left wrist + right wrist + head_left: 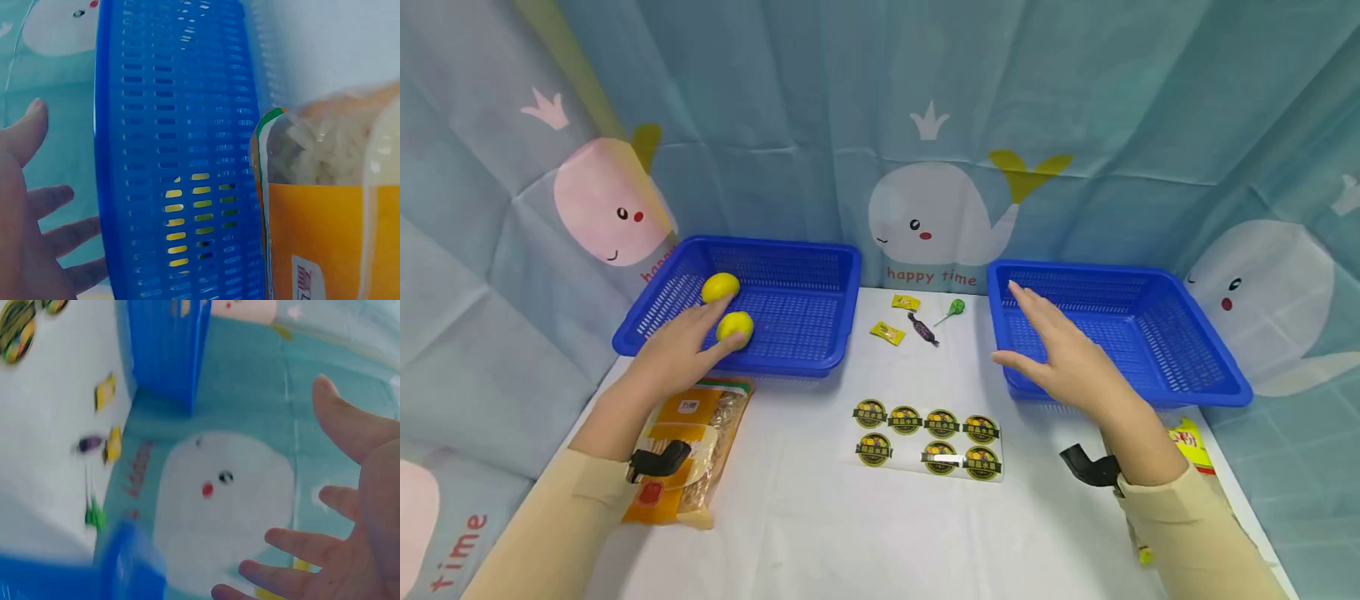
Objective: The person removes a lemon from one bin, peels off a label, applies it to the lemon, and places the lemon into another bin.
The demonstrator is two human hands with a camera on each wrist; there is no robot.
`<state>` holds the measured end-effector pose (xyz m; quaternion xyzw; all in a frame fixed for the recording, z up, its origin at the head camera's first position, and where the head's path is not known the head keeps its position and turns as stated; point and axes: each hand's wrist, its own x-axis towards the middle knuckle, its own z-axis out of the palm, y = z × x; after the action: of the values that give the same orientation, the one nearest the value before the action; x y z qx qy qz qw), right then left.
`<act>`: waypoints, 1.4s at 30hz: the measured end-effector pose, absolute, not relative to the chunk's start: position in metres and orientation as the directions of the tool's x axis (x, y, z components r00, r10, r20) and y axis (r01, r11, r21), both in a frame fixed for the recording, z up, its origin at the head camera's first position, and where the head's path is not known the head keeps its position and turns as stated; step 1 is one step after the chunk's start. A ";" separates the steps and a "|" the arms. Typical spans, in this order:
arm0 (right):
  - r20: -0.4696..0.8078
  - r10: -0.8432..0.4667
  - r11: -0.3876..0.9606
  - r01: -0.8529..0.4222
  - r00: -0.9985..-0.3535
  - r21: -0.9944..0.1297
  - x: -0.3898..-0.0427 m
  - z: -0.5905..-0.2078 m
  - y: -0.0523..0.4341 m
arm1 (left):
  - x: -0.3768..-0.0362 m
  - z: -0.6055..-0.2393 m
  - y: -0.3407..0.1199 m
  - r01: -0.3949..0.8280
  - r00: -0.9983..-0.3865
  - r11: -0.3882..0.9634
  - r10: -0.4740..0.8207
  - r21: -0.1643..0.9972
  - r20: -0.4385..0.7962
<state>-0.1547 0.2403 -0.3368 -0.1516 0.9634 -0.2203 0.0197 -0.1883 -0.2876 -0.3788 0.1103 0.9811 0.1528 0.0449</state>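
Hands first: my left hand (681,350) reaches over the near rim of the blue slotted plastic basket on the left (820,258), fingers straight and spread, gripping nothing. Its fingertips touch a small round yellow fruit (734,326) that lies on the basket floor near the front edge. A second yellow fruit (720,287) sits just behind the first, in the same basket and clear of my fingers. In the left wrist view the yellow shows through the basket's slots (187,219), and my fingers (53,200) fan out beside the basket wall.

My right hand (1063,354) hovers over the near left corner of the second blue slotted plastic basket on the right (1195,333), palm down, fingers extended and loose, holding nothing. The right wrist view, which is blurred, shows the same spread fingers (294,540).

Both baskets stand on a white table (820,517). An orange and clear plastic packet of pale noodles (700,437) lies under my left forearm. A clear sheet of round black and yellow stickers (925,433) lies between my arms. Between the baskets rest two small yellow wrapped sweets (887,333), a dark wrapped sweet (922,327) and a green lollipop (956,308). A teal cloth backdrop printed with whales (925,125) hangs behind.
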 end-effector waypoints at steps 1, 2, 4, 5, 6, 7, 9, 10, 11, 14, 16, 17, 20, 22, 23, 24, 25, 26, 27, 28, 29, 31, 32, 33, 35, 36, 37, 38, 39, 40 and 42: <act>0.045 -0.313 0.836 -0.297 -0.949 -0.462 -0.157 -0.339 0.232 | -0.194 -0.381 -0.289 0.193 -0.973 0.918 0.224 0.347 -0.050; 0.059 -0.324 0.813 -0.310 -0.944 -0.492 -0.160 -0.342 0.223 | -0.199 -0.382 -0.290 0.187 -0.975 0.906 0.219 0.379 -0.044; 0.082 -0.346 0.772 -0.333 -0.935 -0.541 -0.164 -0.348 0.207 | -0.209 -0.385 -0.292 0.165 -0.978 0.885 0.204 0.435 -0.043; 0.093 -0.356 0.751 -0.344 -0.930 -0.564 -0.167 -0.351 0.199 | -0.214 -0.386 -0.292 0.152 -0.980 0.875 0.194 0.459 -0.046; 0.101 -0.363 0.734 -0.351 -0.926 -0.582 -0.169 -0.355 0.191 | -0.219 -0.387 -0.293 0.138 -0.981 0.866 0.185 0.480 -0.052; 0.107 -0.373 0.717 -0.360 -0.922 -0.597 -0.171 -0.357 0.184 | -0.223 -0.388 -0.293 0.127 -0.982 0.858 0.181 0.497 -0.061; 0.112 -0.382 0.687 -0.363 -0.917 -0.630 -0.175 -0.362 0.171 | -0.229 -0.390 -0.296 0.095 -0.982 0.844 0.167 0.528 -0.091; 0.115 -0.388 0.674 -0.367 -0.914 -0.642 -0.177 -0.365 0.164 | -0.232 -0.392 -0.297 0.076 -0.981 0.834 0.161 0.546 -0.109; 0.116 -0.391 0.664 -0.367 -0.913 -0.651 -0.179 -0.367 0.158 | -0.234 -0.393 -0.298 0.058 -0.979 0.825 0.157 0.562 -0.129; 0.115 -0.402 0.632 -0.366 -0.908 -0.683 -0.186 -0.375 0.141 | -0.239 -0.396 -0.303 0.016 -0.972 0.818 0.148 0.575 -0.184; 0.120 -0.414 0.612 -0.374 -0.902 -0.697 -0.190 -0.381 0.129 | -0.243 -0.396 -0.306 0.011 -0.964 0.815 0.162 0.579 -0.210; 0.121 -0.420 0.600 -0.375 -0.900 -0.706 -0.192 -0.385 0.124 | -0.245 -0.396 -0.307 0.012 -0.960 0.815 0.172 0.580 -0.222; 0.115 -0.434 0.570 -0.371 -0.893 -0.733 -0.197 -0.395 0.106 | -0.253 -0.397 -0.310 0.016 -0.945 0.793 0.211 0.609 -0.250; 0.103 -0.431 0.563 -0.356 -0.897 -0.746 -0.199 -0.402 0.095 | -0.258 -0.398 -0.311 0.018 -0.936 0.782 0.233 0.623 -0.265; 0.095 -0.433 0.556 -0.349 -0.896 -0.755 -0.200 -0.405 0.088 | -0.261 -0.399 -0.312 0.018 -0.932 0.782 0.238 0.623 -0.272; 0.087 -0.435 0.548 -0.340 -0.896 -0.764 -0.201 -0.408 0.082 | -0.263 -0.400 -0.312 0.019 -0.929 0.784 0.243 0.621 -0.278; 0.078 -0.435 0.547 -0.332 -0.897 -0.768 -0.202 -0.411 0.076 | -0.264 -0.401 -0.313 0.020 -0.927 0.786 0.247 0.618 -0.284; 0.073 -0.436 0.543 -0.327 -0.897 -0.773 -0.202 -0.414 0.070 | -0.266 -0.402 -0.314 0.015 -0.924 0.792 0.244 0.611 -0.294; 0.068 -0.436 0.537 -0.320 -0.897 -0.780 -0.203 -0.416 0.064 | -0.268 -0.404 -0.314 0.012 -0.923 0.800 0.240 0.600 -0.301; 0.063 -0.434 0.537 -0.314 -0.899 -0.783 -0.204 -0.419 0.058 | -0.269 -0.405 -0.315 0.007 -0.921 0.808 0.234 0.589 -0.311; 0.058 -0.431 0.543 -0.311 -0.900 -0.780 -0.205 -0.422 0.053 | -0.270 -0.407 -0.316 0.001 -0.919 0.815 0.229 0.580 -0.320; 0.047 -0.420 0.563 -0.301 -0.906 -0.770 -0.206 -0.426 0.045 | -0.271 -0.409 -0.317 -0.015 -0.913 0.821 0.222 0.571 -0.342; 0.040 -0.419 0.567 -0.295 -0.907 -0.769 -0.206 -0.428 0.041 | -0.271 -0.410 -0.317 -0.019 -0.909 0.824 0.222 0.566 -0.353; 0.034 -0.418 0.570 -0.291 -0.908 -0.768 -0.207 -0.430 0.038 | -0.271 -0.411 -0.317 -0.022 -0.905 0.826 0.223 0.564 -0.362; 0.024 -0.417 0.574 -0.284 -0.908 -0.768 -0.207 -0.433 0.033 | -0.270 -0.412 -0.317 -0.030 -0.899 0.825 0.225 0.564 -0.377; 0.022 -0.418 0.572 -0.282 -0.908 -0.770 -0.207 -0.434 0.031 | -0.269 -0.411 -0.317 -0.033 -0.895 0.826 0.226 0.563 -0.384; 0.020 -0.416 0.569 -0.277 -0.909 -0.774 -0.206 -0.435 0.030 | -0.268 -0.412 -0.317 -0.039 -0.892 0.826 0.224 0.562 -0.391; 0.021 -0.414 0.564 -0.275 -0.910 -0.778 -0.206 -0.437 0.029 | -0.268 -0.412 -0.317 -0.042 -0.891 0.827 0.223 0.560 -0.396; 0.023 -0.411 0.566 -0.275 -0.911 -0.778 -0.206 -0.438 0.029 | -0.268 -0.412 -0.317 -0.048 -0.890 0.829 0.218 0.558 -0.401; 0.022 -0.409 0.568 -0.274 -0.912 -0.776 -0.206 -0.439 0.029 | -0.268 -0.413 -0.318 -0.051 -0.889 0.830 0.215 0.555 -0.403; 0.023 -0.410 0.571 -0.277 -0.912 -0.773 -0.206 -0.440 0.029 | -0.268 -0.413 -0.318 -0.053 -0.892 0.834 0.208 0.550 -0.402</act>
<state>-0.2058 0.0286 -0.4402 -0.1945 0.8828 -0.4203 0.0793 -0.2678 -0.3176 -0.4127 0.0418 0.9298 0.2852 0.2289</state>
